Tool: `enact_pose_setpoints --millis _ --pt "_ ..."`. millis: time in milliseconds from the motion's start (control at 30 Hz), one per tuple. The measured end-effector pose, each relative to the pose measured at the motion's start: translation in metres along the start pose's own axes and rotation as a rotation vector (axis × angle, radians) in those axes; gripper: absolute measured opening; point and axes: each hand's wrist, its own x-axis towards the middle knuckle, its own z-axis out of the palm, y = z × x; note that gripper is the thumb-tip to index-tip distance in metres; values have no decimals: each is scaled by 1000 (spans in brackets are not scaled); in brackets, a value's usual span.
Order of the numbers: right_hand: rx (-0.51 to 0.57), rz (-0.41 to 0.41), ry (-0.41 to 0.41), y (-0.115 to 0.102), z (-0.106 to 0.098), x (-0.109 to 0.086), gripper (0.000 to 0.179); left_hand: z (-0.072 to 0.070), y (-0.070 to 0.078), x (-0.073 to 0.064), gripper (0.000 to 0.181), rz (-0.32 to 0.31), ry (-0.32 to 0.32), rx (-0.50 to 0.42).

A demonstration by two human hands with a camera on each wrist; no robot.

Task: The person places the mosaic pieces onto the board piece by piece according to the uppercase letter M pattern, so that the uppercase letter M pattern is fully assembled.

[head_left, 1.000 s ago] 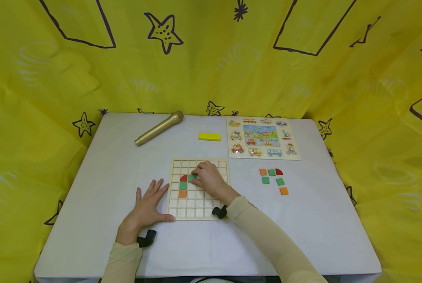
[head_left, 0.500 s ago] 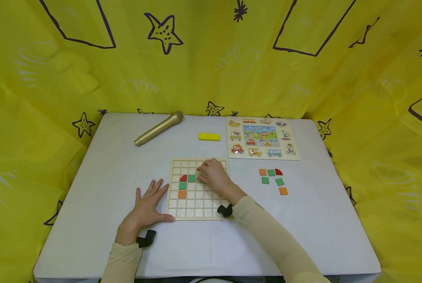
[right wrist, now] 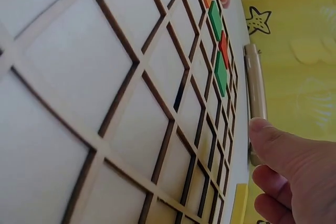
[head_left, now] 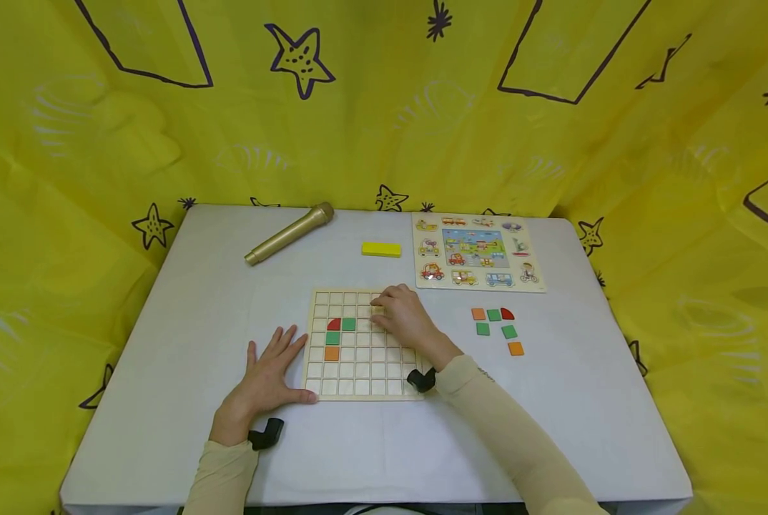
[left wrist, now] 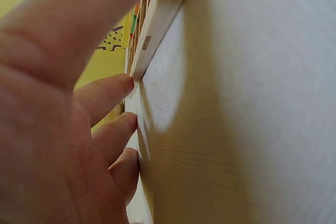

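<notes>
Resting just left of the square, pale wooden grid board (head_left: 363,355), the bare left hand (head_left: 264,380) spreads its fingers straight; I see its thumb at the board's near left corner and nothing in its hold. Beyond the board's far left corner lies a gold, rod-shaped microphone (head_left: 289,234). In the board's left half I count an orange square tile (head_left: 332,353), a green square tile (head_left: 332,337) behind it, a red quarter-circle tile (head_left: 335,325) behind that, and a second green square tile (head_left: 348,324) right of the red one. A yellow rectangular block (head_left: 381,249) lies behind the board. Over the board's far right part, the bare right hand (head_left: 407,318) bends its fingers, thumb and fingertips apart; my right wrist view shows nothing between them. Behind and right of the board sits a cream picture puzzle (head_left: 474,282); right of the board lie six loose green, orange and red tiles (head_left: 493,315).
</notes>
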Motion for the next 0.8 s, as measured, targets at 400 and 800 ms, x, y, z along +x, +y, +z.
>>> enact_pose_setpoints --millis 400,800 --pt "34 75 35 19 -11 -13 27 -1 1 0 118 6 -1 -2" --pt "-32 141 32 41 -22 -24 28 0 0 0 118 0 -2 -8"
